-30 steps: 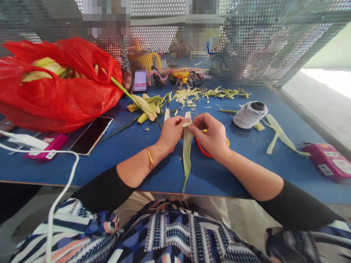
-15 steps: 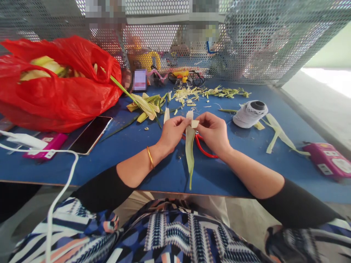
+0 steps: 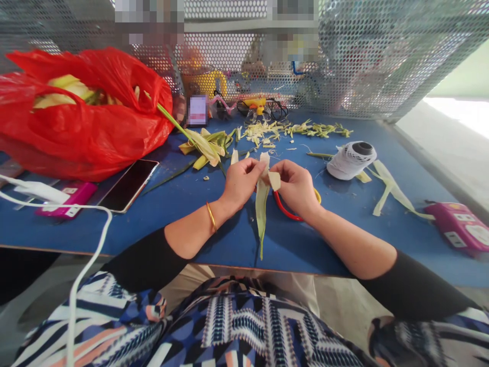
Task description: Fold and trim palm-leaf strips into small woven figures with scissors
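Between my hands hangs a long pale-green corn husk strip (image 3: 261,209), its narrow end pointing down toward the table's front edge. My left hand (image 3: 241,184) pinches the upper part of this strip between thumb and fingers. A short cream husk piece (image 3: 274,180) lies across the strip's top, and my right hand (image 3: 295,186) pinches it from the right. Under my right hand rest scissors with a red handle (image 3: 287,210), partly covered. Another pale husk end (image 3: 234,156) shows just behind my left hand.
At the left sit a red plastic bag (image 3: 126,137) of husks, a phone (image 3: 130,186) and a magenta box (image 3: 72,200) near a white cable. Husk scraps (image 3: 267,131) lie at the back. A white thread cone (image 3: 349,162) and another magenta box (image 3: 460,227) stand right.
The short husk piece now sticks out lower and shows more of its face beside the strip. My right hand has shifted slightly; my left still pinches the strip. The view has shifted a little.
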The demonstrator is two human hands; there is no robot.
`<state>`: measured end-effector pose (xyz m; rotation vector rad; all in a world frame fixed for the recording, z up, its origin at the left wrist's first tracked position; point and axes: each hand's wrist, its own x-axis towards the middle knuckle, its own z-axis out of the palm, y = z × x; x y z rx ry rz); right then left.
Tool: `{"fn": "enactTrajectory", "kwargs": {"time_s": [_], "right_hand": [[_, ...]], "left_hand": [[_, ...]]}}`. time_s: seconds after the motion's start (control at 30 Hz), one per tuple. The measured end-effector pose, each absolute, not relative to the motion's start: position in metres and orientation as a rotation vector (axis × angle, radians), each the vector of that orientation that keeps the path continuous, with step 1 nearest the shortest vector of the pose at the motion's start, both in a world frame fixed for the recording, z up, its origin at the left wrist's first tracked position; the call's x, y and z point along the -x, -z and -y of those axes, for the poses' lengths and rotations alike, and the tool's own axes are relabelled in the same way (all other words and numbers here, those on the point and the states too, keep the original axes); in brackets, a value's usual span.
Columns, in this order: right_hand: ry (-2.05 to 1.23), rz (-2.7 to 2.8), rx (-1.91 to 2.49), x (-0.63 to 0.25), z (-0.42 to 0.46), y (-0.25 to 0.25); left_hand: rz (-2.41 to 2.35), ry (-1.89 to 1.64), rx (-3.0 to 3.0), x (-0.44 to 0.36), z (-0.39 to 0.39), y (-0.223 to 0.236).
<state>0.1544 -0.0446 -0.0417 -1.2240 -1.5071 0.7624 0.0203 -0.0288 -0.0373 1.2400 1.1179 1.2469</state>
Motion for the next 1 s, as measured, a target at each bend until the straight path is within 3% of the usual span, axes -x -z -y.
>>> {"fn": "enactTrajectory", "kwargs": {"time_s": [0.27, 0.47, 0.7, 1.0], "right_hand": [[-0.389, 1.736, 1.2, -0.155, 0.056, 0.034], [-0.736, 1.628, 1.291, -0.153, 0.052, 0.039], [-0.804, 1.338, 1.265, -0.154, 0.046, 0.036], [-0.344, 1.596, 1.228, -0.157, 0.053, 0.033]], "left_hand": [[-1.115, -1.251, -1.219, -0.019, 0.028, 0.038], [-1.139, -1.253, -1.154, -0.02, 0.027, 0.037], [-1.037, -1.117, -1.123, -0.022, 0.033, 0.031], [-1.042, -1.149, -1.091, -0.023, 0.032, 0.034]]}}
